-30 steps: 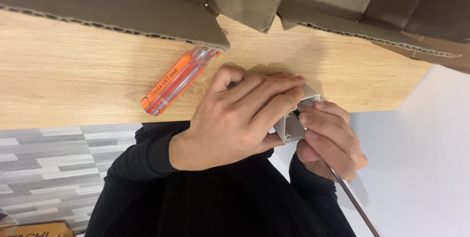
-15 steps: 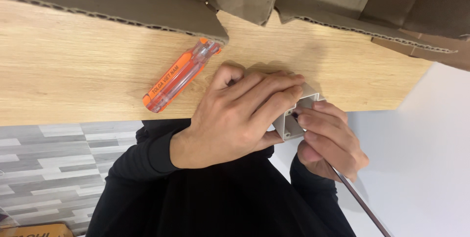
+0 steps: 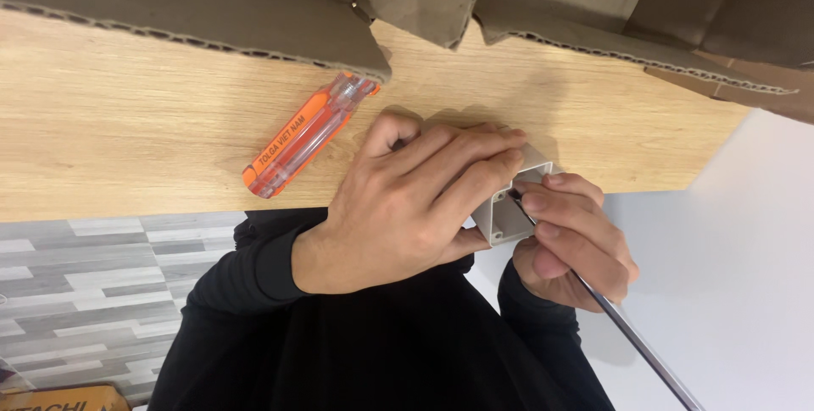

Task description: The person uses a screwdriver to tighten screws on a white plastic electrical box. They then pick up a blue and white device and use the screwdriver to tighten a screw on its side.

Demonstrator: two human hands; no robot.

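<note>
My left hand [image 3: 407, 207] is closed over a small white square plastic housing [image 3: 502, 218] at the near edge of the wooden table [image 3: 127, 139]; the housing's open end faces me. My right hand [image 3: 572, 241] pinches a thin dark metal rod [image 3: 632, 339], which runs down to the lower right. The rod's tip sits at the upper inside edge of the housing. Both sleeves are black.
An orange and clear plastic tool handle [image 3: 305, 135] lies on the table left of my hands. Open cardboard box flaps [image 3: 254, 12] line the far side of the table. Grey plank flooring [image 3: 85, 292] shows at lower left and a white surface [image 3: 746, 275] at right.
Both hands stay on the housing and rod in the same grip. Only the view shifts slightly.
</note>
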